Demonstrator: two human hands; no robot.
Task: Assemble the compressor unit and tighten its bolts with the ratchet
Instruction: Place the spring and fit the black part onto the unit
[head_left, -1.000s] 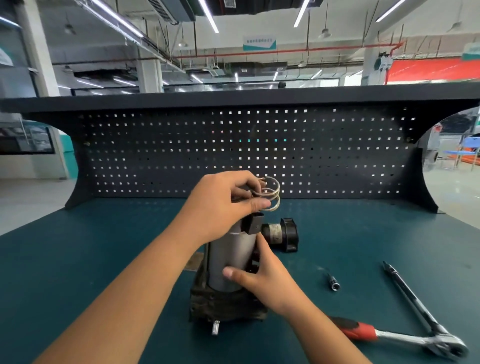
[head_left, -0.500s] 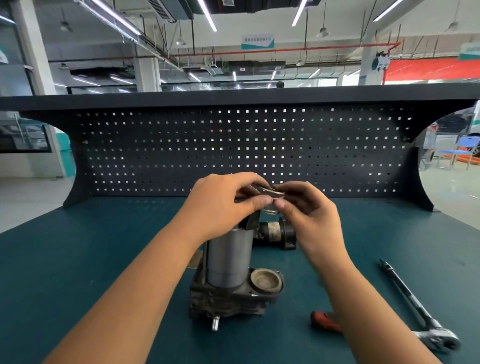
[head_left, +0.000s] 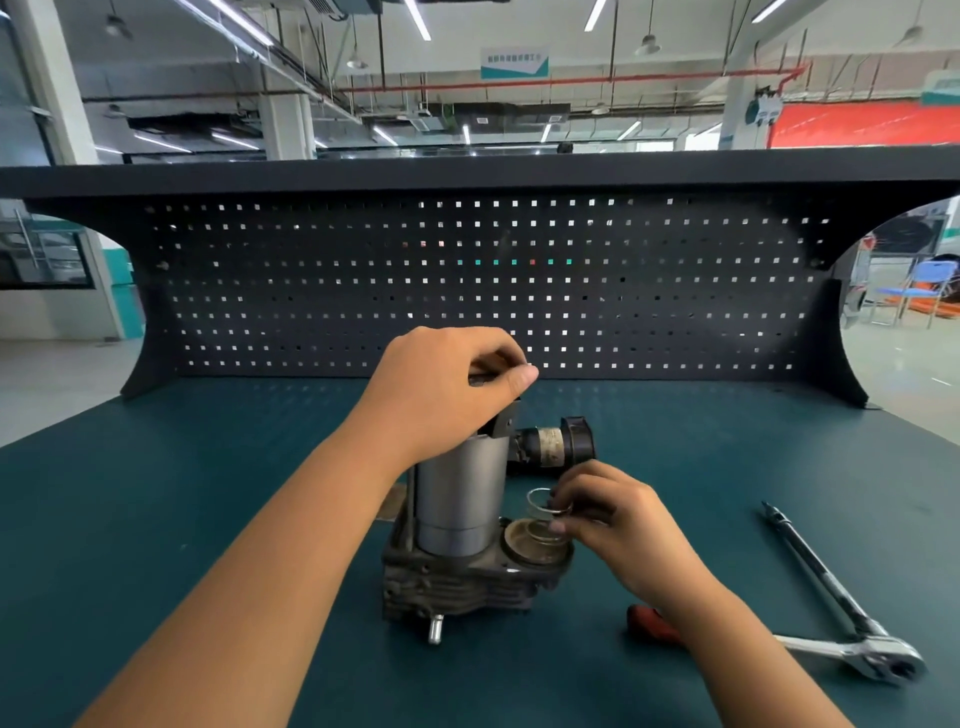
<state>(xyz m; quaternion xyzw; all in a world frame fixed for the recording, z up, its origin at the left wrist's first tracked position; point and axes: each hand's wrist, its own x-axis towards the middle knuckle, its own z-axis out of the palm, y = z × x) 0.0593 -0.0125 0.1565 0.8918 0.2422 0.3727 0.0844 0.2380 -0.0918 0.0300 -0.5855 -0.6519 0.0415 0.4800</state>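
The compressor unit (head_left: 457, 582) stands mid-bench, a dark finned base with an upright grey cylinder (head_left: 460, 493) and a round open bore (head_left: 519, 540) on its right side. My right hand (head_left: 618, 519) pinches a metal ring or coil (head_left: 540, 501) just above that bore. My left hand (head_left: 447, 389) hovers over the cylinder's top, fingers curled, pinching a small dark part that is mostly hidden. A ratchet (head_left: 857, 654) with a red handle lies at the right, its handle partly behind my right forearm.
A long extension bar (head_left: 810, 566) lies diagonally at the right, above the ratchet head. A black motor piece (head_left: 561, 441) lies behind the compressor. A dark pegboard (head_left: 623, 291) walls off the back of the teal bench (head_left: 156, 519).
My right hand took the rings from my left hand near the cylinder top and carried them down to the bore. My left hand stayed above the cylinder.
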